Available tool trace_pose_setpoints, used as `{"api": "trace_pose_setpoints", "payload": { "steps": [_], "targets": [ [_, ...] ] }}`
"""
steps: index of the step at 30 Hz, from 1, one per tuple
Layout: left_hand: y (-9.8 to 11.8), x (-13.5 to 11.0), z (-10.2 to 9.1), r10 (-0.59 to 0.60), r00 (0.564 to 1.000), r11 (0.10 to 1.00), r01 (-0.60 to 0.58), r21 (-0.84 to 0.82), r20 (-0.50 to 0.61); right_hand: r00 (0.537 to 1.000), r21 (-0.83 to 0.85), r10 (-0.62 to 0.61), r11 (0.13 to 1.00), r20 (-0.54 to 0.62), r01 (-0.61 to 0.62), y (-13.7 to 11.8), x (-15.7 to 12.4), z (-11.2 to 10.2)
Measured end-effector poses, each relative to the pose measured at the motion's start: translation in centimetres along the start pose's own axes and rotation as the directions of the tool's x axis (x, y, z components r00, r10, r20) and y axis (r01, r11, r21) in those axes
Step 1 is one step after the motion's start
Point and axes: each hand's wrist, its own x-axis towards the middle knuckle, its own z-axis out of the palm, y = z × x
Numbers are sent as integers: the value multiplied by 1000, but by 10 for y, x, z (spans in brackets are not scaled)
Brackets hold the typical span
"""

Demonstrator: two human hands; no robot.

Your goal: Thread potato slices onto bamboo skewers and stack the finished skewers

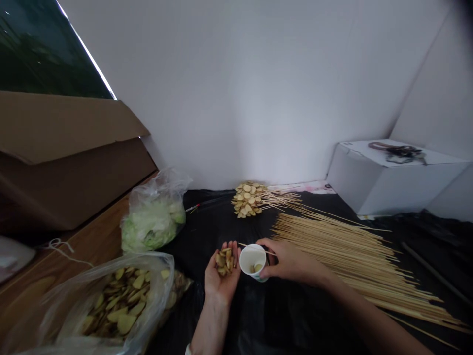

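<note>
White cup (251, 255), mouth up, axis tipped slightly leftward, pale slices (255, 267) inside; the right hand (290, 260) grips it between thumb and fingers. Thin wooden stick (243, 244), lengthwise left-to-right across the rim. Left hand (221, 282), beside the cup: palm up, loosely cupped, bears brown-edged slices (224, 262).

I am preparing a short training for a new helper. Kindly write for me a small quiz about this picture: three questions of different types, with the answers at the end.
1. Choose one. What lies in the upturned palm of the left hand?
A) leafy greens
B) slices
C) white string
2. True or false: the right hand holds a white cup.
3. Complete: the long thin sticks at the right are spread on a ___ sheet.

Key: 1. B; 2. True; 3. black.
</note>
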Motion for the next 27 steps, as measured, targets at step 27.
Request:
{"api": "trace_pose_setpoints", "payload": {
  "steps": [27],
  "targets": [
    [-16,73,-6,-297,887,948,230,219,354,995,67,16,998,-97,-10,14,13,11]
  ]
}}
